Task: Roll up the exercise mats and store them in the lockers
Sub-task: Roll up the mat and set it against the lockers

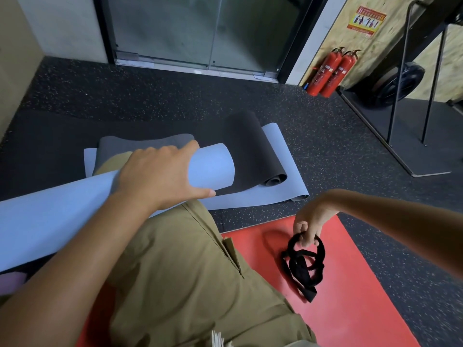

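While my left hand (160, 176) wraps its grip around the rolled light-blue mat (100, 196) lying across my thigh, my right hand (312, 221) pinches a tangled black strap (304, 266), dangling it just above the red mat (350, 296) under me. Beyond my knee, another blue-and-dark mat (273, 166) lies partly rolled on the speckled floor (150, 96). Two red fire extinguishers (333, 71) stand against the wall beside the glass door (200, 28).
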Available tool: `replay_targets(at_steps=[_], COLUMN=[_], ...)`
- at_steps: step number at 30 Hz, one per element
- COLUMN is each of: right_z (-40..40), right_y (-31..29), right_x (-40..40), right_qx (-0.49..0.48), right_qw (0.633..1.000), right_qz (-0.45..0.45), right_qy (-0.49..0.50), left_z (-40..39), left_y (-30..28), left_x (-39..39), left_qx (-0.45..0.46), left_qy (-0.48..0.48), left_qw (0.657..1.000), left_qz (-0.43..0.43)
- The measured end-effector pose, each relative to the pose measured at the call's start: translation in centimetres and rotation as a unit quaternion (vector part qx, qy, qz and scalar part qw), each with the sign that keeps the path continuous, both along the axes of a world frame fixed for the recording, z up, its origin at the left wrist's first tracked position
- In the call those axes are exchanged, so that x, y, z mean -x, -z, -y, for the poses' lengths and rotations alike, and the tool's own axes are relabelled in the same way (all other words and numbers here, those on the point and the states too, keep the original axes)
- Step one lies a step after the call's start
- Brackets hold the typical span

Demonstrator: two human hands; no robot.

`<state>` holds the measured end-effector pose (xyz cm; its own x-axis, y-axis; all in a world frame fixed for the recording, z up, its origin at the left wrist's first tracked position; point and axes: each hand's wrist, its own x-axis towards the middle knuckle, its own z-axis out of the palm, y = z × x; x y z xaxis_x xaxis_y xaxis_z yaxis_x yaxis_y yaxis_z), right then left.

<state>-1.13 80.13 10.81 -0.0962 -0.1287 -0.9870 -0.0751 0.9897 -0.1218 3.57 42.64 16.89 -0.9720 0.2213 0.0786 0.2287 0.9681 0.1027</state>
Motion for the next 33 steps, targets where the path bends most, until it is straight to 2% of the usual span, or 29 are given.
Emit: replay_targets(at_steps=[4,8,11,13,17,20,22,29,33], right_z=[0.3,0.9,1.8,2.9,5.7,8.1,9.4,12.8,13.9], right_y=[-1.1,-0.7,-0.1,0.2,0.7,0.5,0.1,-1.2,-2.2], right_x=[0.4,0.1,-0.5,-1.2,-2.6,-3.5,-3.8,-3.5,-2.8], right_qx=[0.124,0.268,0.339,0.401,0.522,0.567,0.582,0.597,0.612], right_qw=[0.972,0.905,0.853,0.801,0.660,0.601,0.589,0.581,0.609], right_qz=[0.139,0.141,0.138,0.139,0.127,0.107,0.073,-0.026,-0.053], right_qy=[0.143,0.298,0.373,0.422,0.525,0.553,0.556,0.552,0.502], left_z=[0.0,0.2,0.4,0.6,0.9,0.8,0.8,1.0,0.6], left_y=[0.1,0.1,0.2,0.0,-0.3,-0.5,-0.5,-0.5,-0.7], left_x=[0.1,0.2,0.2,0.1,0.0,0.0,-0.1,0.1,-0.1], left_qx=[-0.001,-0.005,-0.011,-0.022,-0.032,-0.029,-0.029,-0.030,-0.010], left_qy=[-0.005,-0.013,-0.016,-0.023,-0.034,-0.035,-0.038,-0.043,-0.039], left_qw=[1.000,1.000,1.000,0.999,0.999,0.999,0.999,0.998,0.999], left_qz=[-0.002,0.003,0.003,0.008,0.016,0.022,0.026,0.034,0.033])
